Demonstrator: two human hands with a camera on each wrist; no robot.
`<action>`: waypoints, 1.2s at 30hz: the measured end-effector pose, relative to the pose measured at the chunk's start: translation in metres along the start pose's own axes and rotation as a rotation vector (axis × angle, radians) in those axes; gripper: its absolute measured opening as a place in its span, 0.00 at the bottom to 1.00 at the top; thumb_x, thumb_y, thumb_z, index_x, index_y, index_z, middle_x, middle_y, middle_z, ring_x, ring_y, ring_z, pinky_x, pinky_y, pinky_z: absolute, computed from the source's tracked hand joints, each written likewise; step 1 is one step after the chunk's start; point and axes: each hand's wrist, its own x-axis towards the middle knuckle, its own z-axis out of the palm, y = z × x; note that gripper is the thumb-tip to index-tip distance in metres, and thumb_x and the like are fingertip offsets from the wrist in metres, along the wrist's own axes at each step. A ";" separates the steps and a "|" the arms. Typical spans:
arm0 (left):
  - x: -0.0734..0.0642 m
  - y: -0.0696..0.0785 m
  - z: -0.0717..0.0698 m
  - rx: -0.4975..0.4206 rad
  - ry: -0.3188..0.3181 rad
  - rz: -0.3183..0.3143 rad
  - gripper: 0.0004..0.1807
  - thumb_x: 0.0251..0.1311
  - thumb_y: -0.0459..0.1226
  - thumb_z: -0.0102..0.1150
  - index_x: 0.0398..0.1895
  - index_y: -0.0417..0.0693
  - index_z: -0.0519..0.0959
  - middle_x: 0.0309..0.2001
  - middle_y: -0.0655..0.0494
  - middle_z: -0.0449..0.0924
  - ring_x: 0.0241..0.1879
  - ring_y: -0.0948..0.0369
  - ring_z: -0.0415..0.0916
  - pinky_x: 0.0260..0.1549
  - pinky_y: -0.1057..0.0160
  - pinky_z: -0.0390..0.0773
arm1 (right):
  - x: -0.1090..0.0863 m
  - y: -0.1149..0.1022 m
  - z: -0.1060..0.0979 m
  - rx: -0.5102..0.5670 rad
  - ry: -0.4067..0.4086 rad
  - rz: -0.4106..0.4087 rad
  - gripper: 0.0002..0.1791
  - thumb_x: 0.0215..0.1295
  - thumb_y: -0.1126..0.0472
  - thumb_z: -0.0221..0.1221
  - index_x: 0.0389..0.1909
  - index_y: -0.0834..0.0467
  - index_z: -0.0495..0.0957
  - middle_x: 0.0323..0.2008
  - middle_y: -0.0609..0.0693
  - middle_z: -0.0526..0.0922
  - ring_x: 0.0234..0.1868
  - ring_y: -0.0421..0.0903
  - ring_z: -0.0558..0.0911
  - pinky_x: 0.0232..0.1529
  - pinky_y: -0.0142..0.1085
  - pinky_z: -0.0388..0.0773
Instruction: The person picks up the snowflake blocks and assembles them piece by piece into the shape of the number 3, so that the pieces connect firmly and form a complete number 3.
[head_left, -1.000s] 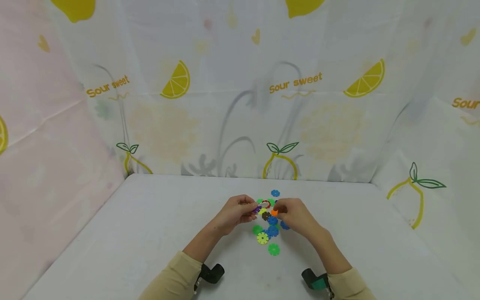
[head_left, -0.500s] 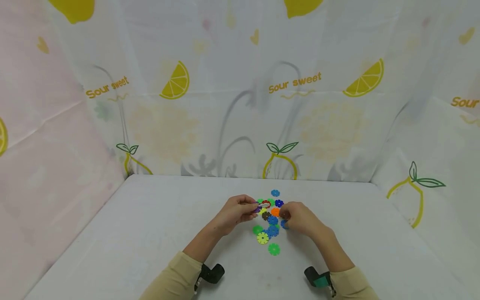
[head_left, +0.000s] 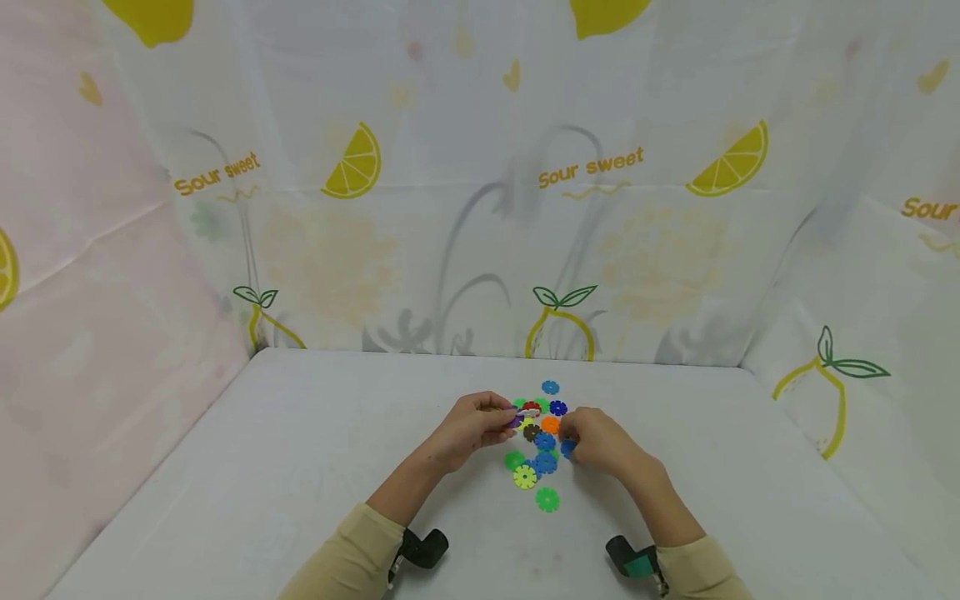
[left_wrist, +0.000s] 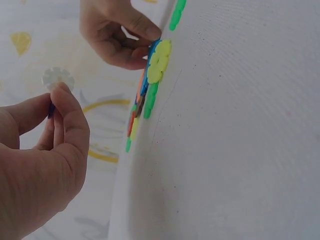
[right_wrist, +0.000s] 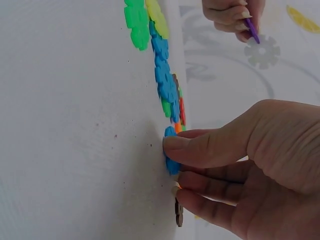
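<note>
My left hand (head_left: 474, 432) pinches a purple notched disc (right_wrist: 251, 30) between thumb and fingers. Slotted crosswise onto it is a pale white notched disc (left_wrist: 57, 78), and the pair is held above the table. Low at the right side of the scattered discs is my right hand (head_left: 606, 440). Its thumb and fingers pinch a blue notched disc (right_wrist: 172, 166) at the tabletop. Just beyond those fingers in the right wrist view, a brown disc (right_wrist: 179, 216) shows edge-on. An orange disc (head_left: 551, 425) lies left of the right hand's fingertips.
Several discs lie loosely between the hands, some overlapping: blue (head_left: 546, 462), yellow (head_left: 525, 477), dark brown (head_left: 532, 432) and red (head_left: 531, 407). A green disc (head_left: 548, 500) is nearest the person. The white table (head_left: 300, 467) backs onto a lemon-print cloth (head_left: 420, 250).
My right hand has moved from over the orange disc rightward and nearer, to the blue disc. The left hand stays almost in place, the joined discs tilting slightly.
</note>
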 end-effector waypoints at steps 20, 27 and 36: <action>-0.001 0.002 0.001 -0.020 0.005 0.000 0.12 0.70 0.35 0.55 0.49 0.34 0.74 0.34 0.53 0.79 0.31 0.64 0.78 0.35 0.73 0.81 | 0.002 0.003 -0.012 0.248 0.069 -0.039 0.04 0.60 0.72 0.63 0.32 0.60 0.82 0.28 0.50 0.79 0.30 0.44 0.76 0.33 0.34 0.79; 0.000 0.001 0.000 -0.016 0.007 -0.002 0.14 0.69 0.35 0.56 0.50 0.32 0.73 0.34 0.53 0.79 0.31 0.65 0.78 0.35 0.73 0.80 | 0.000 -0.001 -0.015 0.391 0.110 -0.068 0.05 0.63 0.71 0.61 0.38 0.64 0.81 0.28 0.52 0.83 0.26 0.43 0.83 0.33 0.35 0.84; 0.001 0.000 0.000 -0.022 0.001 0.005 0.14 0.69 0.35 0.56 0.51 0.33 0.73 0.34 0.53 0.78 0.31 0.64 0.79 0.35 0.73 0.80 | 0.000 -0.003 -0.022 0.515 0.133 -0.079 0.10 0.67 0.69 0.59 0.47 0.67 0.80 0.26 0.54 0.85 0.26 0.46 0.86 0.34 0.43 0.86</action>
